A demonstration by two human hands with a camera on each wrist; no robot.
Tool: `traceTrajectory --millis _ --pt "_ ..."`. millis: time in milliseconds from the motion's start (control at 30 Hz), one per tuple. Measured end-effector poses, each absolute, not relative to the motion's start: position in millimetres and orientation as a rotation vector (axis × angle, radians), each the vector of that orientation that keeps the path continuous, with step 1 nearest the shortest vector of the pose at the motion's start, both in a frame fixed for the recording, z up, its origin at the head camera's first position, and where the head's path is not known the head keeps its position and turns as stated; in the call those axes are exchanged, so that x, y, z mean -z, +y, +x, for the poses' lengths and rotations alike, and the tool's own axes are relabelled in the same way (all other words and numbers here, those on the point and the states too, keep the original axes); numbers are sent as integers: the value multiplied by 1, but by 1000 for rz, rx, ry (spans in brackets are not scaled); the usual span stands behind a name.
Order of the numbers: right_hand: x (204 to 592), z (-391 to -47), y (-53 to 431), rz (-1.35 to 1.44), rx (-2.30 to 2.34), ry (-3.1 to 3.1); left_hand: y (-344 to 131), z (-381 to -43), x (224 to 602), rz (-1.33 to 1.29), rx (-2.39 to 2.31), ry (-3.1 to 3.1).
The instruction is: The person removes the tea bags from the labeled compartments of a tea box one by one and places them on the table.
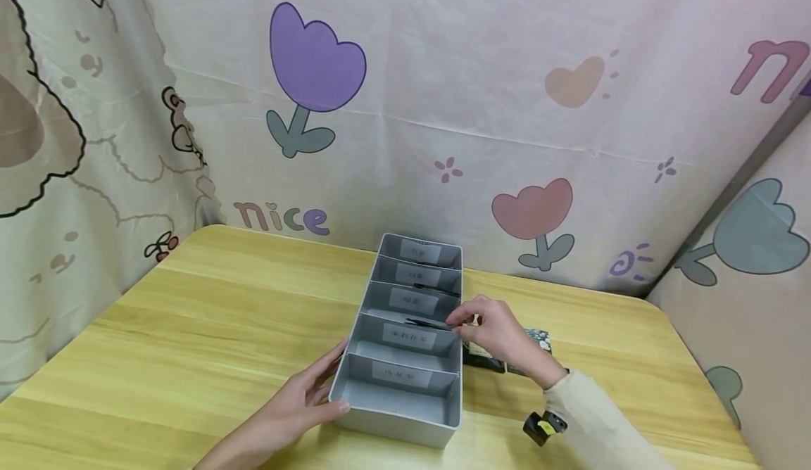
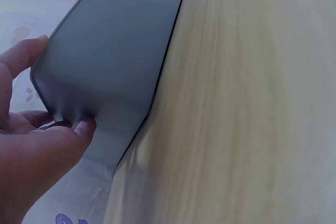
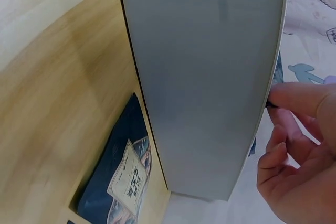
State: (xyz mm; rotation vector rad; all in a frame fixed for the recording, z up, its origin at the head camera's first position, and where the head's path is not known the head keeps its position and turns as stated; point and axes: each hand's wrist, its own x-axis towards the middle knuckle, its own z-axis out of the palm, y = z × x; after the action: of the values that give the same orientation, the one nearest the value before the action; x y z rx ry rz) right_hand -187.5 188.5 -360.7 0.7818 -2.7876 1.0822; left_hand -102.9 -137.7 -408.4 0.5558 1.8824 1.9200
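Note:
A long grey organizer box [image 1: 395, 424] with several labelled compartments stands on the table. My left hand [image 1: 288, 407] grips its near left corner, thumb on the front rim and fingers along the side; in the left wrist view, its fingertips [image 2: 86, 125] press the grey wall. Over the right rim, my right hand [image 1: 491, 326] pinches a thin dark packet [image 1: 426, 324] at the third compartment from the back. Most of that packet is hidden. Another dark edge [image 1: 437, 290] shows in the second compartment. The two nearest compartments show bare floors.
Right of the box lies a dark packet with a cream label [image 3: 128, 179], partly under my right forearm. Beside it is a floral-patterned packet [image 1: 540, 338]. A patterned cloth [image 1: 405, 104] hangs behind the wooden table [image 1: 253, 301].

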Motion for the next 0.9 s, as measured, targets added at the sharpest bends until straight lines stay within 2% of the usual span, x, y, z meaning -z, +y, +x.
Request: traceTrajectory --millis 533,900 --pt "358 -189 193 848 -1040 -2771 -137 -103 408 553 -1925 1884" --pt "351 -192 190 936 -905 -2393 -138 -103 409 573 -1932 1871"
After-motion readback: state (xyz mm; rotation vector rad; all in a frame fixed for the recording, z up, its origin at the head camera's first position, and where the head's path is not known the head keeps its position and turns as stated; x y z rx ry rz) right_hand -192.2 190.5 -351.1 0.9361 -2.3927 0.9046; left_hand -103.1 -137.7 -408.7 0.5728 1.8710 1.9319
